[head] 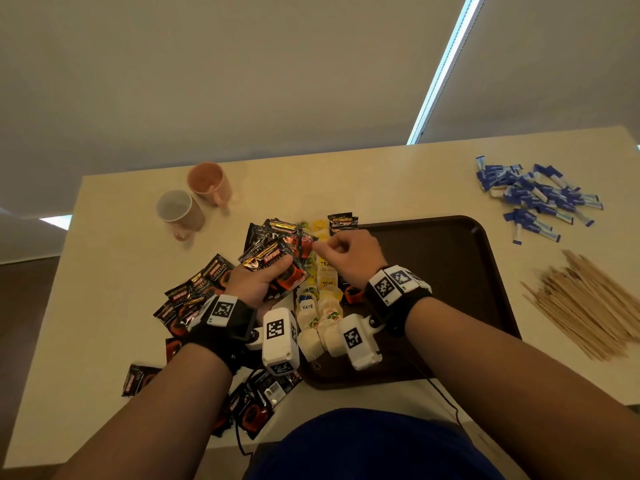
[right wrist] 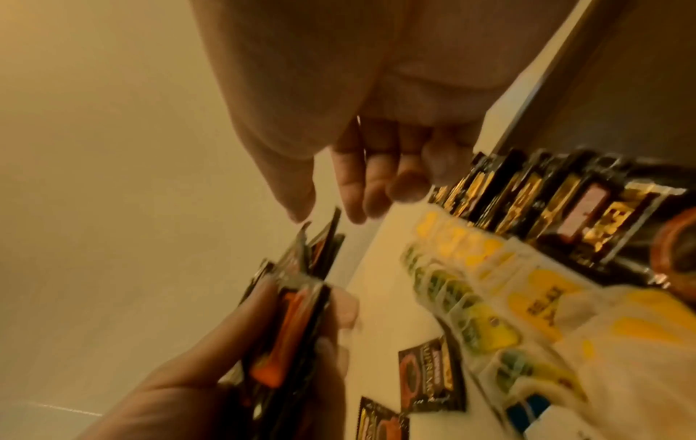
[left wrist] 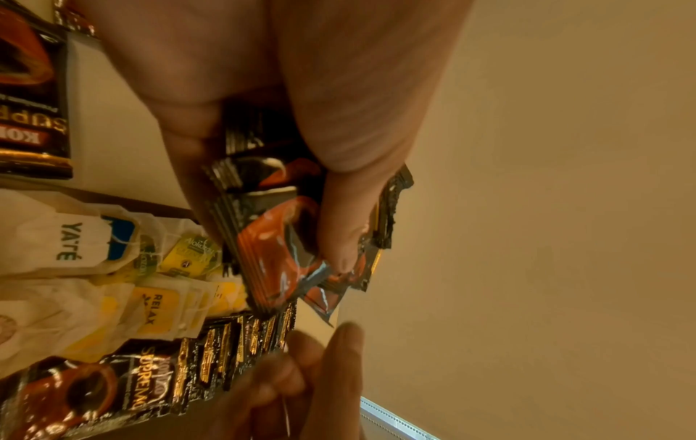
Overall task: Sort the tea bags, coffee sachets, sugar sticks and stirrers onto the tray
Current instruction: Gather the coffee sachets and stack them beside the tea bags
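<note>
Your left hand [head: 258, 284] grips a fanned stack of Kopiko coffee sachets [head: 277, 261], thumb on top and fingers curled beneath, while your right hand [head: 349, 256], fingers loosely curled and holding nothing, has its thumb and forefinger just at the stack's far corner. Tea bags [head: 320, 306] lie between and below your wrists on the near-left part of the brown tray [head: 460, 271], with more loose sachets [head: 194, 299] around your left wrist. Right of your right hand, off the tray, lie blue sugar sticks [head: 535, 195] and wooden stirrers [head: 585, 303].
</note>
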`<state>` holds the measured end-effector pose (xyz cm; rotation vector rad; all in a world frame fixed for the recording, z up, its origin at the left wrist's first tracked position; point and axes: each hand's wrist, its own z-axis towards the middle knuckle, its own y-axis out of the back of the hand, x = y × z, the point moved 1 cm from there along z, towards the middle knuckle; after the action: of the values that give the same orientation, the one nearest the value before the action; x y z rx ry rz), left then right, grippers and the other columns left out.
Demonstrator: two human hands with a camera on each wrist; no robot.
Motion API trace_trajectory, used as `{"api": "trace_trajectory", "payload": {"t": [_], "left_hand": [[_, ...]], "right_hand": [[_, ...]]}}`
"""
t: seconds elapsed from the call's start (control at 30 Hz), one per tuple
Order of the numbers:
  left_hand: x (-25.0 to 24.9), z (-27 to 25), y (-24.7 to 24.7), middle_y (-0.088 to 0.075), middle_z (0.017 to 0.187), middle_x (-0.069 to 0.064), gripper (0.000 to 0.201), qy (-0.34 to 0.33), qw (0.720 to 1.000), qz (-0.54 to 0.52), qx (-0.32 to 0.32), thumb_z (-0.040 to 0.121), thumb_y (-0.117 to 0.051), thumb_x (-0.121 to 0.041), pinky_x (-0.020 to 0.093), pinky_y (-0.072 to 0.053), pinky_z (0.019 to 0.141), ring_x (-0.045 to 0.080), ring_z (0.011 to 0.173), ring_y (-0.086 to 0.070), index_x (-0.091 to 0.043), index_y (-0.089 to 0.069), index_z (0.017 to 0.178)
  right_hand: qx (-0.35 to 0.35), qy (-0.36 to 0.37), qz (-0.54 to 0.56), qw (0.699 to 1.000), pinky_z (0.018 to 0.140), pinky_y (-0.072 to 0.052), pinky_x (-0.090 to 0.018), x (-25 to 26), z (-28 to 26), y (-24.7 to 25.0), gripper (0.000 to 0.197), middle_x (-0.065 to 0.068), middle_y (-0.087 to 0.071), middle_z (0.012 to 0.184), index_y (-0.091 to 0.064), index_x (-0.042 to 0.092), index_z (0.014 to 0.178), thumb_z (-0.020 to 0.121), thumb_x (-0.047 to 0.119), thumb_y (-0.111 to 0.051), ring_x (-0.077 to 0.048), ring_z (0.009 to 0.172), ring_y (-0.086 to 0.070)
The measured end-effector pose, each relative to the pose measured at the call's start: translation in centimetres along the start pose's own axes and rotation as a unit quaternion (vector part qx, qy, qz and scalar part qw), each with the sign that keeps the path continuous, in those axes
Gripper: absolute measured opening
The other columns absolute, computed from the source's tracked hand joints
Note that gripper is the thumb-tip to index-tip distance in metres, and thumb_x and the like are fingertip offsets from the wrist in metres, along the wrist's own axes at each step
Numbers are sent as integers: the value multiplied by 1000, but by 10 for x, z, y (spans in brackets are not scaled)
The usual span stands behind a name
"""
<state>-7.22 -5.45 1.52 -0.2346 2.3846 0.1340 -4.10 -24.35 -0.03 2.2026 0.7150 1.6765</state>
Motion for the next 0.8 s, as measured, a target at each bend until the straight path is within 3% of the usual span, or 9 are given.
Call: {"api": "trace_trajectory", "payload": {"t": [0.1,0.17,0.27,0.33,0.43,0.6,0.7,0.8], "left_hand": [[1,-3,-1,-74,100,10,37,-17,1000,7,17,78,-81,-20,28,-57,58,21,85,-72,-12,-66,111],[2,-3,-1,-74,101,11,46,-21,999,7,26,74,-82,-21,30,-58,59,22,85,-73,-10,-66,116],[2,-8,-1,-75,94,8,42,-35,998,4,43,80,-77,-19,25,-56,53,15,72,-74,-5,-65,118],[4,-9,-2,-76,98,9,45,-44,998,-2,46,80,-77,-23,24,-57,55,17,76,-75,-6,-65,120],[4,-10,-5,-75,103,13,57,-23,998,-40,39,73,-79,-33,34,-59,64,26,88,-75,-10,-64,122],[4,-8,-6,-71,112,18,41,-5,996,-81,26,90,-69,-21,34,-60,58,27,89,-70,-7,-60,128],[5,-5,-3,-70,113,21,40,-5,996,-83,13,90,-70,-19,34,-61,57,28,87,-71,-5,-61,126],[4,-4,-1,-72,104,17,34,-7,997,-77,8,89,-71,-17,34,-61,57,26,84,-71,-8,-63,121]], "right_hand": [[60,-1,36,998,64,-56,-31,6,-2,-12,36,-3,-69,74,-67,12,82,81,47,-74,-17,68,-66],[76,-22,87,993,64,-58,-37,3,-1,-15,36,-7,-72,74,-67,9,82,78,43,-79,-21,66,-69],[101,-57,152,982,57,-56,-29,0,-3,-16,27,-9,-73,75,-68,7,86,78,29,-81,-18,65,-69],[105,-71,168,978,55,-56,-28,-1,-4,-16,28,-17,-73,80,-68,0,92,81,23,-79,-23,66,-68],[104,-83,172,976,55,-57,-31,-5,-4,-17,30,-20,-72,84,-65,-4,101,85,18,-75,-25,64,-67],[100,-106,193,970,57,-57,-29,-10,-5,-17,25,-23,-71,88,-62,3,112,89,9,-70,-25,64,-63],[94,-109,195,970,55,-55,-25,-11,-6,-13,22,-25,-71,95,-61,8,110,89,8,-69,-23,64,-62],[94,-112,204,968,53,-53,-26,-17,-8,-7,19,-20,-71,90,-61,9,106,89,7,-69,-20,63,-62]]}}
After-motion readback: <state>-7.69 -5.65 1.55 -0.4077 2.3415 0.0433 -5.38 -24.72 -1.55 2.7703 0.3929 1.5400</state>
